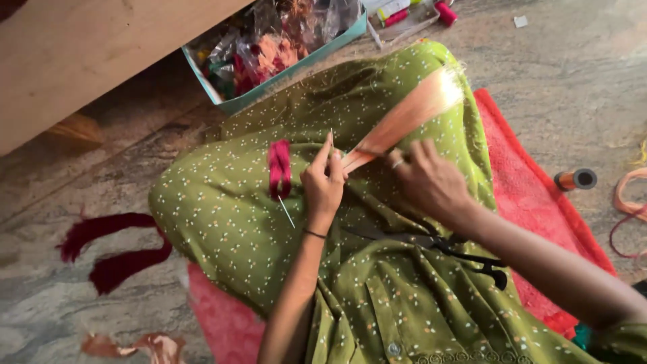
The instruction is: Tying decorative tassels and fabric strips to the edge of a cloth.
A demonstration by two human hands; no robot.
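The left hand (324, 180) is pinched shut at the narrow neck of a glossy peach silk-thread tassel (404, 120), with a thin needle (331, 137) rising beside its fingertips. The right hand (428, 180), fingers curled, presses the same neck from the other side. A firm, even grip there would keep the strands bundled. The tassel fans out over the lap's green dotted fabric (269, 229); a magenta thread bundle (279, 168) lies just beside, black scissors (465, 253) near.
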